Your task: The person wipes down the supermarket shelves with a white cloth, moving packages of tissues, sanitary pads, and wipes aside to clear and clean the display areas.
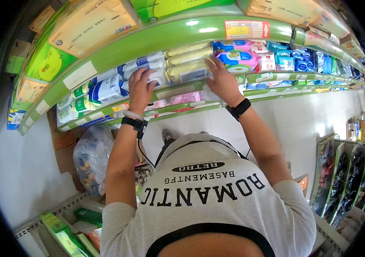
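Note:
My left hand [140, 86] is over the front of a stack of white and blue wipe packs [160, 76] on a green-edged shelf, its fingers spread against them. At the right end of a stack of pale yellow soft packs [187, 71] is my right hand [222, 80], fingers apart and fingertips at the pack's edge. Neither hand is closed around a pack. Pink and blue wipe packs [237, 57] sit just right of the yellow stack. A larger white and blue pack [107, 88] lies left of my left hand.
The upper shelf's green edge [182, 30] overhangs the packs, with tissue packs [92, 25] above it. Below is another shelf holding pink packs [185, 98]. A clear plastic bag [92, 157] stands at lower left. Hanging goods fill a rack [336, 173] at right.

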The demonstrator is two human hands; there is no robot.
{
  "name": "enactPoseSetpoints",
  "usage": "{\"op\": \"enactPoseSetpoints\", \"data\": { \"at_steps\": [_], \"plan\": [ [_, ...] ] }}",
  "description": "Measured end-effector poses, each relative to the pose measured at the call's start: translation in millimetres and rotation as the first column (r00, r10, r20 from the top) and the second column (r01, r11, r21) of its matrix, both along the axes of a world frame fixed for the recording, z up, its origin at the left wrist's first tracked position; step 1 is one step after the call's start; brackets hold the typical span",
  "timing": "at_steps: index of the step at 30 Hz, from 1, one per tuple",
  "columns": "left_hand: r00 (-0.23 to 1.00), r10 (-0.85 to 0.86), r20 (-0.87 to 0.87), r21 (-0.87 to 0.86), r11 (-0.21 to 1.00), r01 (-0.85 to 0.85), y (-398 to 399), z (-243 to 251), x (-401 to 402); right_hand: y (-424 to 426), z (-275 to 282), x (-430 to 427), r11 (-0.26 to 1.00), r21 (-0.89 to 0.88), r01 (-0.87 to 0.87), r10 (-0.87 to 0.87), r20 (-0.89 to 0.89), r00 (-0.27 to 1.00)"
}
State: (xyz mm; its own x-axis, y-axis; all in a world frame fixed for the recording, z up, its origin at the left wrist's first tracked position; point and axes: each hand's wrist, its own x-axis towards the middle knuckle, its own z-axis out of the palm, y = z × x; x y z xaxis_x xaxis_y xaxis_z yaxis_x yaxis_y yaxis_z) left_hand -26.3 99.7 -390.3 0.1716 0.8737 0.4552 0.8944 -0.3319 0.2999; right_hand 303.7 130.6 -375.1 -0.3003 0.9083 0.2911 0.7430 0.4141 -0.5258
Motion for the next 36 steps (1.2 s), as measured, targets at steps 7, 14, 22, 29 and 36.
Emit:
{"op": "enactPoseSetpoints", "data": {
  "at_steps": [7,14,22,29,36],
  "plan": [
    [1.000,0.010,0.026,-0.012,1.000,-0.010,1,8,10,8,1,5,0.998,-0.046,-0.038,0.038,0.010,0.999],
    [0.997,-0.035,0.073,-0.002,0.999,0.035,34,30,53,60,-12,14,0.996,-0.087,-0.018,0.013,-0.057,0.998],
    [0.987,-0.064,-0.147,-0.023,0.998,0.061,50,18,79,78,-20,2,0.966,-0.251,-0.062,0.017,-0.179,0.984],
    [0.992,-0.063,-0.105,-0.095,0.994,0.054,50,16,78,79,-25,-7,0.983,-0.174,-0.055,0.021,-0.190,0.982],
    [0.993,-0.096,-0.062,-0.107,0.990,0.089,50,18,77,67,-6,-7,0.991,-0.135,-0.016,0.008,-0.056,0.998]
  ]
}}
